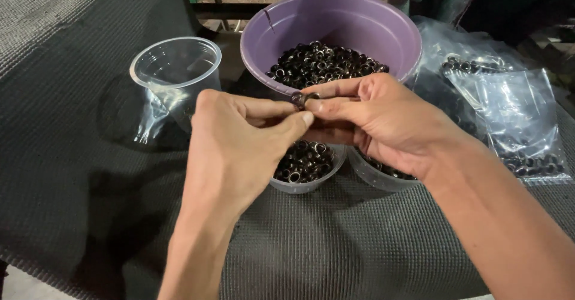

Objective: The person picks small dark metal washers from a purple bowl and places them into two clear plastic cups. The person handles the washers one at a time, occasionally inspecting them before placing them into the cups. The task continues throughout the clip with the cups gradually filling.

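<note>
Metal ring [301,98] pinched by left hand [239,150] and right hand [383,123] above dark ribbed mat [359,240].

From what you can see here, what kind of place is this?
Probably a small workshop bench for sorting or packing hardware: a purple bowl full of small metal rings, clear bags of them, and a dark mat.

Both forearms bare, apparently no sleeves or rings.
</note>
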